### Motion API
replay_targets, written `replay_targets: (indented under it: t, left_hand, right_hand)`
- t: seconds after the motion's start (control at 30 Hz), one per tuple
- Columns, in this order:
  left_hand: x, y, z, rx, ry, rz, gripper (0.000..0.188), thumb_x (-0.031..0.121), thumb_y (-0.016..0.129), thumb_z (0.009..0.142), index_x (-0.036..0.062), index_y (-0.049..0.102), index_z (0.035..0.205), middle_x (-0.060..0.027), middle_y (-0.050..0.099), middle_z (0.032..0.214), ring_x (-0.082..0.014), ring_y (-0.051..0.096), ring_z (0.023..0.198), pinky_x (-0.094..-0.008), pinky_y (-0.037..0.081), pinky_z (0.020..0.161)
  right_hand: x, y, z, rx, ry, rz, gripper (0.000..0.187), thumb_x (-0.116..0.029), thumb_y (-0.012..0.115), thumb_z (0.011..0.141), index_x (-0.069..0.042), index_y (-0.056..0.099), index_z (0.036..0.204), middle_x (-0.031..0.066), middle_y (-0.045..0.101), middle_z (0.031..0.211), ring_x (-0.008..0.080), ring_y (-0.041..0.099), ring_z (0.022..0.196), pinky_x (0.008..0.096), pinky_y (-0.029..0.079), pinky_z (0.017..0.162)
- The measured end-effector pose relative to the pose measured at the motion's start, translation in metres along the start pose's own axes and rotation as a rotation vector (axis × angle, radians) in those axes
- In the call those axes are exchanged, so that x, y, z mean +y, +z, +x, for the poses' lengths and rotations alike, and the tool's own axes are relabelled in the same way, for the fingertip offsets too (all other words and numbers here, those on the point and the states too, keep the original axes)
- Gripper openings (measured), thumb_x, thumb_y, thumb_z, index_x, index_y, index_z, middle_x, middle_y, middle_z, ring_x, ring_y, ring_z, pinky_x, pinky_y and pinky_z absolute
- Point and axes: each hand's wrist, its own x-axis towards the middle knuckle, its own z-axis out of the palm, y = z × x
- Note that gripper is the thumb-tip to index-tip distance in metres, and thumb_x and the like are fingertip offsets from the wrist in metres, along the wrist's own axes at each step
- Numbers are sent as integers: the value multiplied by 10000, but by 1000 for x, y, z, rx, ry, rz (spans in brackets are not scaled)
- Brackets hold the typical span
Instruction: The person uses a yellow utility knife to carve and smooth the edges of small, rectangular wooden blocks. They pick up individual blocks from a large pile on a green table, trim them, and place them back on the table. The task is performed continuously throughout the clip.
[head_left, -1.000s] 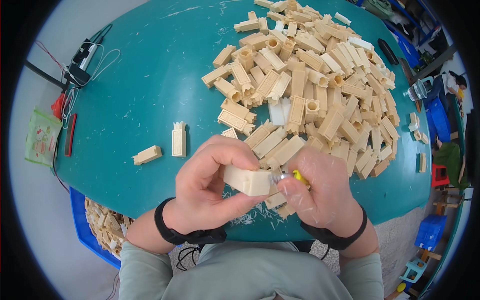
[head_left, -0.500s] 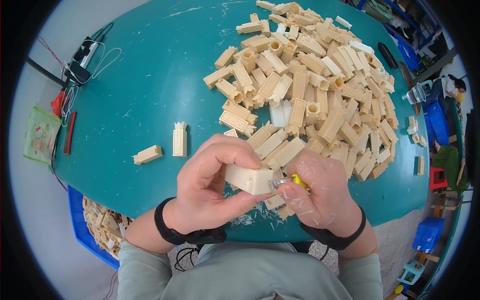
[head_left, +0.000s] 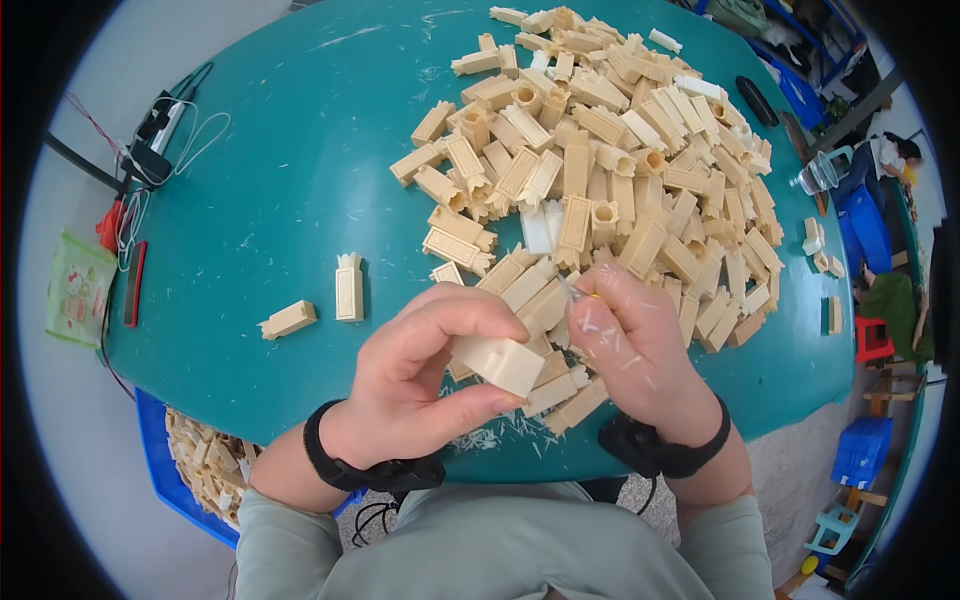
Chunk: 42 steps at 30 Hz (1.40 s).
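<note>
Between the thumb and fingers of my left hand is a cream-coloured plastic block, its plain square end turned toward the right. My right hand is closed around a small knife; its thin blade pokes out past the thumb, and the fist hides most of the yellow handle. The blade is apart from the block. Pale shavings cling to my right thumb and hand. More shavings lie on the table below my hands.
A large heap of similar beige blocks covers the green table. Two blocks, one upright-lying and one slanted, lie apart on the left. A blue bin of pieces stands lower left; a power strip is at the far left.
My right hand has drawn the knife up and away from the block's end, where the blade was touching before. My left hand keeps the block, now tilted slightly. The view has shifted a little.
</note>
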Motion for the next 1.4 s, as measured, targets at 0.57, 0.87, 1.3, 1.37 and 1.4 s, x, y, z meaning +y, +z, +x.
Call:
replay_targets:
  t: [0.57, 0.87, 1.3, 1.37, 1.4]
  left_hand:
    - [-7, -3, 2, 72, 74, 167, 360, 23, 714, 668, 27, 511, 965, -93, 505, 966, -175, 495, 890, -277, 413, 744]
    - [-6, -1, -1, 44, 3, -24, 286, 91, 629, 788, 17, 461, 1008, -112, 525, 950, -192, 536, 862, -304, 434, 759]
    - [2, 0, -2, -126, -64, -163, 313, 145, 607, 810, 9, 442, 1039, -119, 532, 956, -172, 524, 846, -288, 421, 739]
    - [1, -2, -1, -72, -91, -159, 390, 222, 574, 837, -1, 424, 1120, -121, 510, 982, -171, 516, 862, -293, 417, 748]
    - [1, -3, 0, -47, -106, -155, 433, 260, 557, 851, -7, 415, 1161, -122, 499, 995, -171, 512, 869, -295, 414, 753]
  right_hand:
    - [3, 6, -3, -38, -288, -247, 253, -271, 577, 824, -28, 531, 769, 99, 527, 634, 244, 530, 529, 302, 408, 473]
    - [6, 6, -3, -41, -438, -431, 293, -317, 611, 793, -49, 513, 729, 78, 498, 604, 244, 505, 498, 317, 384, 441]
    - [9, -1, 5, 120, -303, -471, 270, -265, 595, 812, -35, 516, 697, 102, 473, 593, 275, 489, 517, 329, 377, 457]
    - [1, -1, 1, 69, -254, -362, 253, -245, 574, 827, -24, 523, 715, 114, 480, 606, 276, 492, 533, 326, 382, 477]
    - [-2, 0, -1, 44, -229, -305, 246, -235, 564, 835, -19, 526, 723, 120, 483, 612, 277, 493, 542, 325, 385, 487]
